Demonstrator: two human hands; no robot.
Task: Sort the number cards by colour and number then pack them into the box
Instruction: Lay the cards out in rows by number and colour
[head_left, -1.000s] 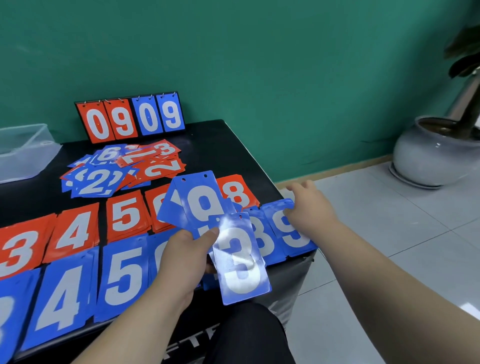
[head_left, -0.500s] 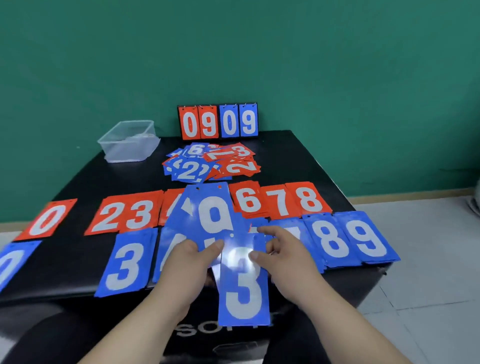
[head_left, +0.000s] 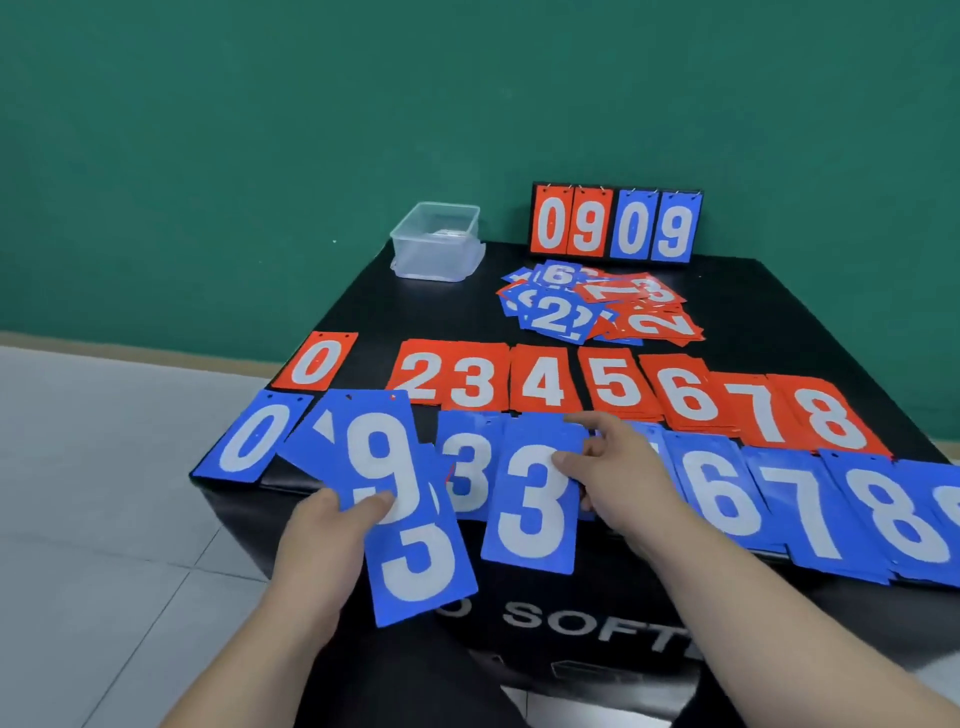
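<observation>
My left hand (head_left: 322, 545) grips a fan of blue cards (head_left: 387, 478) with a 9 on top and another card below it. My right hand (head_left: 618, 467) pinches a single blue 3 card (head_left: 530, 509) by its upper right edge, just right of the blue 3 pile (head_left: 465, 473) on the black table (head_left: 426, 306). A red row (head_left: 545, 382) runs 0, then 2 to 8. The blue row (head_left: 800, 509) in front shows 0, 3, 6, 7, 8. An unsorted heap of cards (head_left: 597, 306) lies behind. The clear plastic box (head_left: 436, 241) stands at the back left.
A flip scoreboard (head_left: 615, 224) reading 0909 stands at the table's back edge against the green wall. Tiled floor (head_left: 104, 493) lies to the left. The table's front face carries white lettering (head_left: 587, 623).
My right hand has pulled the blue 3 card out of the left hand's fan and carried it right, over the table edge. The view has swung left.
</observation>
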